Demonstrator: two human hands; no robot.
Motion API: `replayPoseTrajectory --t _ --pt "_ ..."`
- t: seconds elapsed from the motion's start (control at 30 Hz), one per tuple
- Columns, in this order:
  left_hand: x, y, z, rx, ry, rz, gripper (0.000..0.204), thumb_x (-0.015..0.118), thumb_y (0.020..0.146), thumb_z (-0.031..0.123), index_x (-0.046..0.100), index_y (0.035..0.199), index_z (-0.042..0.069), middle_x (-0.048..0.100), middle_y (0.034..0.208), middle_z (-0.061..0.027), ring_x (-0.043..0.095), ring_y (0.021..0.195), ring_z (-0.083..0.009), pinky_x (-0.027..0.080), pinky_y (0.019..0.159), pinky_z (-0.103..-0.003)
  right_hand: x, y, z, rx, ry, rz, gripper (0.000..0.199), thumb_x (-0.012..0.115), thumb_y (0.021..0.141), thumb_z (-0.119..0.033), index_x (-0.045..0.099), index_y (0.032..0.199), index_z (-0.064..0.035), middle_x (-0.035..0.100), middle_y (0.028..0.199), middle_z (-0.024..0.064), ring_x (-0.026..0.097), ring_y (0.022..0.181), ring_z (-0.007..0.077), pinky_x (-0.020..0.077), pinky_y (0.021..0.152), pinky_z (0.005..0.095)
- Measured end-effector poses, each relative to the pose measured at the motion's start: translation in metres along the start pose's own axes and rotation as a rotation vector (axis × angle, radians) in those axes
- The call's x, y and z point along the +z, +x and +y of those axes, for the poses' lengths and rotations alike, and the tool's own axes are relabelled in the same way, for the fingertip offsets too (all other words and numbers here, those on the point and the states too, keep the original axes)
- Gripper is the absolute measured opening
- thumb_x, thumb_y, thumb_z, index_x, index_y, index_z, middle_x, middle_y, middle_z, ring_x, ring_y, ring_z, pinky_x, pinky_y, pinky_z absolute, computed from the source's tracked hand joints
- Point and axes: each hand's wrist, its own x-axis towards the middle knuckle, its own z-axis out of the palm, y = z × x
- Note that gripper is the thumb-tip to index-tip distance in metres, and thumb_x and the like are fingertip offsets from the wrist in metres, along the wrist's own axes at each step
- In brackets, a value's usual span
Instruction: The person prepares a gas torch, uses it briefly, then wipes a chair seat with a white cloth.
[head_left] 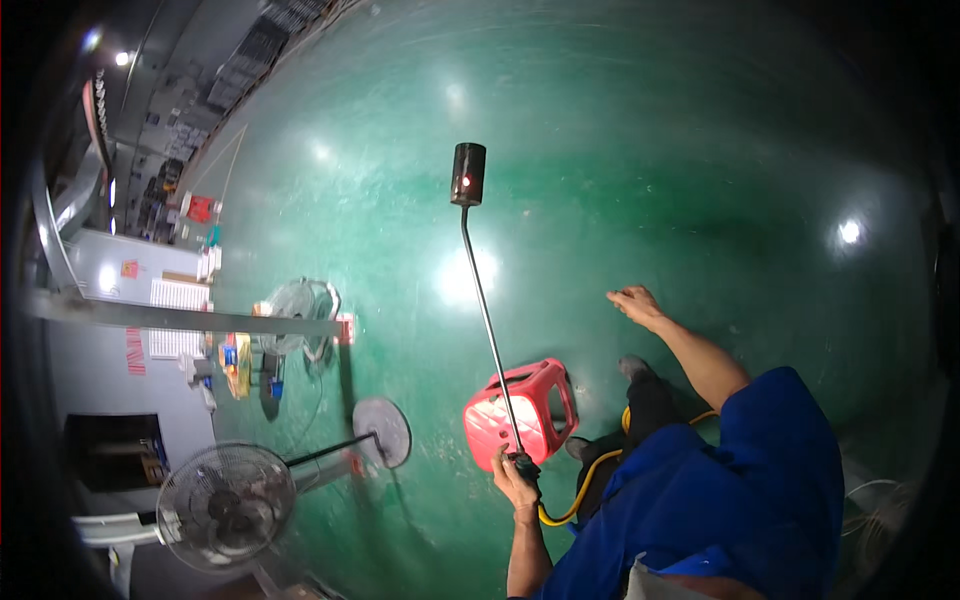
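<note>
My left hand (pixel 514 485) is closed around the dark handle of a gas torch (pixel 490 320). Its thin metal tube runs forward from the hand to a dark cylindrical burner head (pixel 468 170), held out over the green floor; no flame shows. From the handle a yellow hose (pixel 590 478) curves back past my legs. My right hand (pixel 636 304) is held out to the right of the tube, apart from it, its fingers pinched together; anything between them is too small to make out. Beneath the torch tube stands a red plastic stool (pixel 490 425), close to my left hand.
On the left, a pedestal fan (pixel 228 505) has a round grey base (pixel 382 433) near the stool. Another fan (pixel 300 318) stands farther off, behind a metal post (pixel 230 321). White panels (pixel 120 265) line the left side. Pale coiled cables (pixel 875 520) lie at the lower right.
</note>
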Motion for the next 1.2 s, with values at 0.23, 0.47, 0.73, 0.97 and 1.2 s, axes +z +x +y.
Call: replayPoseTrajectory --t 0.23,0.47,0.73,0.97,1.2 --pt "-0.019 0.015 -0.026 -0.035 0.086 0.105 0.033 0.041 0.102 0.029 0.055 0.111 0.0 0.057 0.065 -0.005 0.052 0.048 -0.0104 0.043 0.045 -0.026 0.037 -0.028 0.041 0.082 -0.084 -0.122 0.04 0.065 0.086 -0.043 0.058 0.073 -0.0057 0.048 0.062 -0.0017 0.043 0.052 0.008 0.0361 0.045 0.0267" --pt "-0.058 0.052 -0.129 -0.017 0.198 0.29 0.032 0.045 0.1 0.027 0.058 0.106 -0.002 0.06 0.067 -0.0065 0.053 0.056 -0.0106 0.046 0.051 -0.028 0.075 -0.062 0.105 -0.008 -0.414 -0.227 0.045 0.063 0.086 -0.043 0.062 0.079 0.0021 0.056 0.065 0.0053 0.053 0.059 0.0164 0.044 0.058 0.0333" --pt "-0.093 0.1 -0.248 -0.039 0.31 0.398 0.024 0.049 0.098 0.023 0.057 0.105 0.0 0.057 0.07 -0.0055 0.052 0.061 -0.0133 0.045 0.055 -0.031 0.088 -0.109 0.159 0.1 -0.686 -0.395 0.043 0.066 0.081 -0.038 0.064 0.087 0.0046 0.064 0.077 0.0171 0.062 0.074 0.0271 0.0472 0.069 0.0377" --pt "-0.064 0.101 -0.247 -0.203 -0.044 0.434 0.029 0.052 0.098 0.027 0.055 0.108 0.001 0.058 0.102 -0.0066 0.052 0.092 -0.014 0.043 0.083 -0.031 0.1 -0.134 0.168 0.091 -0.694 -0.351 0.032 0.073 0.074 -0.027 0.059 0.076 0.0019 0.058 0.066 0.0111 0.055 0.063 0.0194 0.0448 0.061 0.0361" --pt "0.041 0.126 -0.084 -0.277 -0.406 0.492 0.033 0.045 0.101 0.035 0.053 0.103 0.003 0.055 0.085 -0.0044 0.053 0.072 -0.0136 0.045 0.066 -0.028 0.126 -0.131 0.083 -0.092 -0.325 -0.368 0.041 0.073 0.081 -0.011 0.039 0.059 -0.0037 0.06 0.069 0.0022 0.047 0.064 0.0054 0.0437 0.059 0.0266"
